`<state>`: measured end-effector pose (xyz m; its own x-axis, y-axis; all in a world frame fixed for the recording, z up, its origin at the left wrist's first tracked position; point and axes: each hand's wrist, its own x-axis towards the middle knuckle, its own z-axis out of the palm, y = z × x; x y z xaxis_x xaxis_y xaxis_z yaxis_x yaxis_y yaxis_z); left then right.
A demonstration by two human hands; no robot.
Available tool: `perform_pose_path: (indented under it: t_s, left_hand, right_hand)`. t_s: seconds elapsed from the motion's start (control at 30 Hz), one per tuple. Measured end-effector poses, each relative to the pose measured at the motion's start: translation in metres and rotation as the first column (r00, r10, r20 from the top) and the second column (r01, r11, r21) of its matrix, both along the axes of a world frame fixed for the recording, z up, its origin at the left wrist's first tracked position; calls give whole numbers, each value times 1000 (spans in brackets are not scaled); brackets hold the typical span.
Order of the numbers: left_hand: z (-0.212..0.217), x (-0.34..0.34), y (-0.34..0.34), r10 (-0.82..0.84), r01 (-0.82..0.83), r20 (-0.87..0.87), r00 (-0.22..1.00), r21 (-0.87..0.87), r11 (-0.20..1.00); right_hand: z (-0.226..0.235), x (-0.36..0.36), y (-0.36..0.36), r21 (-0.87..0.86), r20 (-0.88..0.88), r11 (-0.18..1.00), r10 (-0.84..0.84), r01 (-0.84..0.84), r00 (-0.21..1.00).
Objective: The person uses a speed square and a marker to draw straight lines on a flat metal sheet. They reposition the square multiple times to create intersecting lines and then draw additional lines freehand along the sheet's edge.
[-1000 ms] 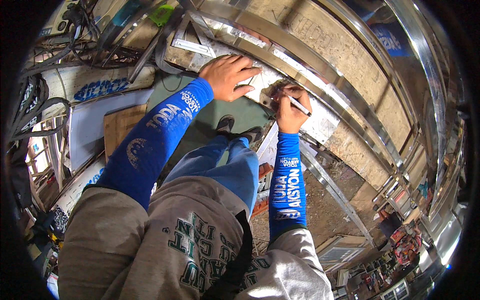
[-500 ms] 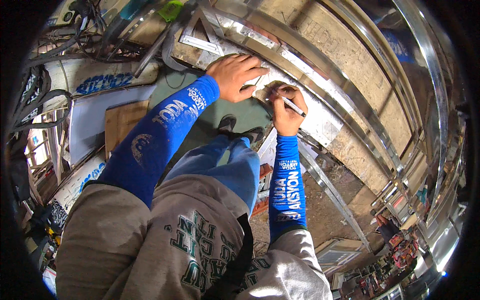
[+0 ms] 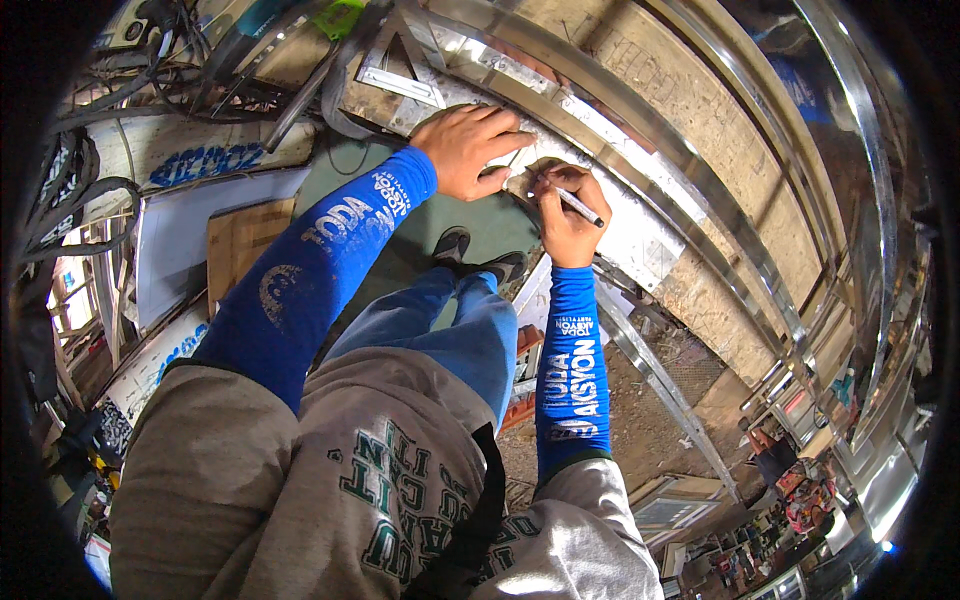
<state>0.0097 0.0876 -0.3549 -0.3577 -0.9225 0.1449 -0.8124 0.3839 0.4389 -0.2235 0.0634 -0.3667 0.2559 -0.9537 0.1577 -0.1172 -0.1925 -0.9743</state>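
Observation:
My right hand (image 3: 572, 222) is closed round a slim white marker pen (image 3: 580, 207) with a dark end. The pen slants, and its tip side points toward my left hand. Just to the left, my left hand (image 3: 472, 150) rests at the near edge of the workbench, thumb and fingers curled about a small pale piece (image 3: 516, 163) that I cannot make out clearly. Between the two hands the bench edge is dark and shadowed. Under and beyond them lies a bright, whitish bench strip (image 3: 640, 250).
Long shiny metal profiles (image 3: 690, 170) run across the wooden bench top (image 3: 650, 80). A triangular metal piece (image 3: 400, 95) lies beyond my left hand. Tangled black cables (image 3: 110, 190) and a white panel (image 3: 170, 240) are at left. Another metal bar (image 3: 665, 385) slants at lower right.
My right hand has shifted slightly left and up with the pen, which lies at a slightly different tilt. The left hand has barely moved.

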Motion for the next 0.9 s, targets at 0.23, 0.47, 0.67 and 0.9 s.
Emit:
perform_pose_path:
  t_s: [0.23,0.47,0.67,0.9]
  left_hand:
    - [-2,0,0,-5,5,3,1000,-43,999]
    - [-3,0,2,-5,6,11,1000,-18,1000]
    - [1,1,0,-5,5,-5,1000,9,1000]
    - [10,-24,81,316,-252,-579,752,191,949]
  right_hand:
    - [-1,0,0,34,26,999,-3,2,1000]
    - [14,-14,21,163,235,977,-177,141,956]
    - [49,-34,81,208,113,964,-189,163,975]
    - [104,-95,169,486,208,873,-171,50,963]
